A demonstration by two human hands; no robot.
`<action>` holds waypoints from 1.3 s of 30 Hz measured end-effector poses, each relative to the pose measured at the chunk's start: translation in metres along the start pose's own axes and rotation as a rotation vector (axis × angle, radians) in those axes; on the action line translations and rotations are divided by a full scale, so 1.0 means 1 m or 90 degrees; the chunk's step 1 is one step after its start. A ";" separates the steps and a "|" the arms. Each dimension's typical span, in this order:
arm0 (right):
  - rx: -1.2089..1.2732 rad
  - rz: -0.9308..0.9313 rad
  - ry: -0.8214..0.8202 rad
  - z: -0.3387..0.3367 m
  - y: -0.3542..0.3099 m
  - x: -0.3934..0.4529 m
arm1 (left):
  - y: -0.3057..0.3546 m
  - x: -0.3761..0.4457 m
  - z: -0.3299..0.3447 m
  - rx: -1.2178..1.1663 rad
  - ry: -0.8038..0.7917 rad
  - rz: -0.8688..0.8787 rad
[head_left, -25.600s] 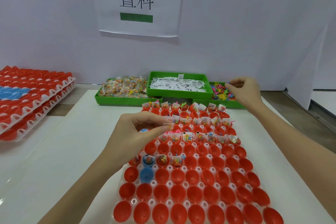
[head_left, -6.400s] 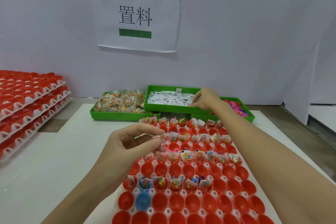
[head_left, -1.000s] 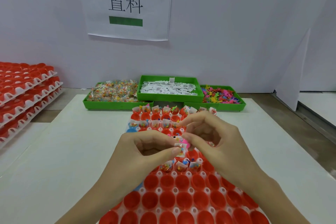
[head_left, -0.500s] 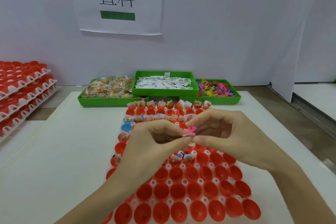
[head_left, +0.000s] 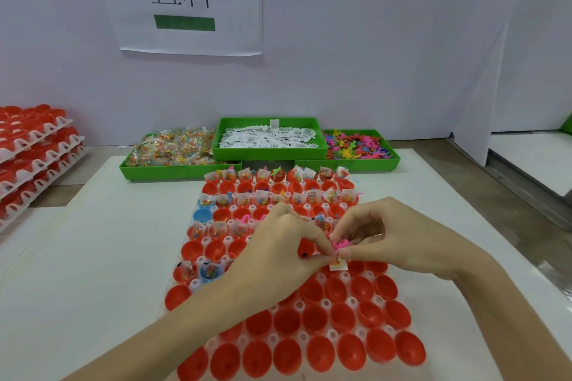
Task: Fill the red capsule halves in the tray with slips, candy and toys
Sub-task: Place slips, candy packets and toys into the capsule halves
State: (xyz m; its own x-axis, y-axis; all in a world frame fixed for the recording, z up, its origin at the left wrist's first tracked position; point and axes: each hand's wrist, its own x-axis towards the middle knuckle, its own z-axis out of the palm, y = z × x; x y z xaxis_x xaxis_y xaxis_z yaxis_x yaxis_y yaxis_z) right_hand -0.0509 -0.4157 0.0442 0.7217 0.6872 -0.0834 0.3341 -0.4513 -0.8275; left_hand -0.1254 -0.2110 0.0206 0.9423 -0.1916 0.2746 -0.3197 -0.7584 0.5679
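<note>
Both hands are meeting over the middle of the tray, a clear plastic sheet lying on the white table with its long axis running from near to far. The left hand is reaching in from the near left, its fingers curled and its thumb and forefinger pressed together at their tips, pinching a small white slip that hangs just below the fingertips. The right hand is coming in from the right, its fingers curled inward and its thumb and forefinger pinching a pink toy, which is sitting just above the slip; which way the toy points cannot be told. The red capsule halves are standing in rows with their open mouths up: those in the far rows are holding slips, candy and toys, while the near rows are showing bare red insides. Two blue capsule halves are sitting along the left side of the tray. Beyond the tray's far edge, three green bins are lined up left to right: the candy bin, the slip bin raised slightly in the centre, and the toy bin. At the far left, stacked trays of red halves are resting. A paper sign is hanging on the wall behind.
</note>
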 end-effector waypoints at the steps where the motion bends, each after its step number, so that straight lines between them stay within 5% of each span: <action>1: 0.004 0.006 0.006 0.001 0.001 0.001 | -0.001 0.002 0.000 0.012 -0.008 -0.002; 10: -0.019 0.015 0.045 0.012 0.002 0.003 | -0.006 0.006 0.007 0.129 0.000 0.025; 19: -0.214 -0.012 0.120 0.036 -0.005 0.007 | -0.007 0.009 0.002 0.097 -0.040 0.053; 27: -0.191 -0.035 0.039 0.018 -0.007 0.000 | -0.004 0.005 0.003 0.110 -0.027 0.059; 39: -0.235 -0.046 0.125 0.027 -0.004 0.006 | -0.005 0.000 0.009 0.126 0.032 0.015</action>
State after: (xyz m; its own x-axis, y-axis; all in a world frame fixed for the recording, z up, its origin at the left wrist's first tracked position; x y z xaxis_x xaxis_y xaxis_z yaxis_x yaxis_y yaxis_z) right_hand -0.0638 -0.3944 0.0320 0.7785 0.6190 0.1045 0.5571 -0.6045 -0.5694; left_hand -0.1225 -0.2128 0.0108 0.9270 -0.1826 0.3277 -0.3108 -0.8631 0.3982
